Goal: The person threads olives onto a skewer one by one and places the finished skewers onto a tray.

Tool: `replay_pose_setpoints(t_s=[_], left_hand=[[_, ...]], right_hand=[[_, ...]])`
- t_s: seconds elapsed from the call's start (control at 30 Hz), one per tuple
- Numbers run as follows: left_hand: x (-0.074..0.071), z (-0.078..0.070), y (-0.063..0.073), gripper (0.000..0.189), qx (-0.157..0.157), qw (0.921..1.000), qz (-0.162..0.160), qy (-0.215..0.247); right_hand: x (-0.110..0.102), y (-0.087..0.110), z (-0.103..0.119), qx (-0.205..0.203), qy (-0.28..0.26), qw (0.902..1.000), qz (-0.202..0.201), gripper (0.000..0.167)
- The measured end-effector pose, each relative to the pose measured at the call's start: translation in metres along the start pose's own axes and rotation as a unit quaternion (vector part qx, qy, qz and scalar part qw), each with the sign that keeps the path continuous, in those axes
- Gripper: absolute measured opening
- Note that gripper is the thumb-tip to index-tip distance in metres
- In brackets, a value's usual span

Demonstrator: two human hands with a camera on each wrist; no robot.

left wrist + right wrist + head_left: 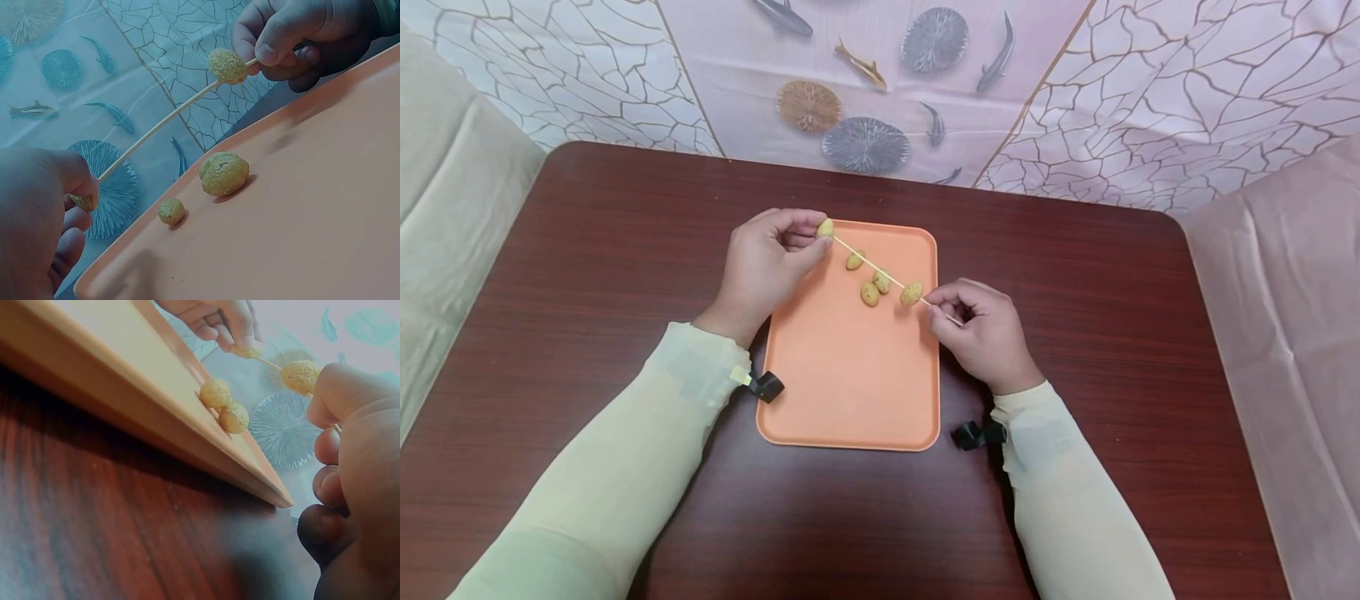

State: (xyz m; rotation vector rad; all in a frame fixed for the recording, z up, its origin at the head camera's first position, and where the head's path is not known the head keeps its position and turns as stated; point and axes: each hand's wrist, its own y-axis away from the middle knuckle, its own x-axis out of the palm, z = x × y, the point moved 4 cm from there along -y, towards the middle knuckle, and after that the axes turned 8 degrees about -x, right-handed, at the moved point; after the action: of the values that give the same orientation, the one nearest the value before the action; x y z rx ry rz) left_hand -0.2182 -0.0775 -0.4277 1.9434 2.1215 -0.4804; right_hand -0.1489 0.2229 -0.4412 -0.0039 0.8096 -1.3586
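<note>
Between both hands a thin wooden skewer [868, 262] slants above the orange tray [850, 375]. My right hand [981, 329] pinches its lower right part between thumb and fingers. Just beyond those fingertips a wrinkled yellow ball [912, 293] is threaded on the skewer, plainly pierced in the left wrist view. At the skewer's other end, my left hand [771, 254] pinches a second yellow ball [826, 227] between thumb and fingertips. That ball is largely covered by the fingers in the left wrist view [84, 201].
Three more wrinkled yellow balls lie in the tray's far half: one [855, 260] alone, two [881, 281] [869, 293] close together. The tray has a low raised rim and sits on a dark red-brown table [1075, 400]. Patterned cloth [887, 83] hangs behind the table's far edge.
</note>
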Motion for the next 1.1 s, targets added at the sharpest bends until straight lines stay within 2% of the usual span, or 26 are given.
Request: replay_pose_setpoints(t_s=[0.2, 0.7, 1.1], left_hand=[[0.001, -0.004, 0.001, 0.025, 0.009, 0.9999, 0.003, 0.007], [0.01, -0.011, 0.008, 0.023, 0.031, 0.9982, 0.036, 0.038], [0.017, -0.018, 0.016, 0.026, 0.047, 0.9959, 0.064, 0.043]], right_hand=[[-0.001, -0.001, 0.002, -0.01, -0.001, 0.9999, -0.004, 0.011], [-0.001, -0.002, 0.003, -0.019, -0.013, 0.9997, -0.007, 0.01], [0.0, -0.002, 0.004, -0.017, -0.028, 0.9994, -0.009, 0.01]])
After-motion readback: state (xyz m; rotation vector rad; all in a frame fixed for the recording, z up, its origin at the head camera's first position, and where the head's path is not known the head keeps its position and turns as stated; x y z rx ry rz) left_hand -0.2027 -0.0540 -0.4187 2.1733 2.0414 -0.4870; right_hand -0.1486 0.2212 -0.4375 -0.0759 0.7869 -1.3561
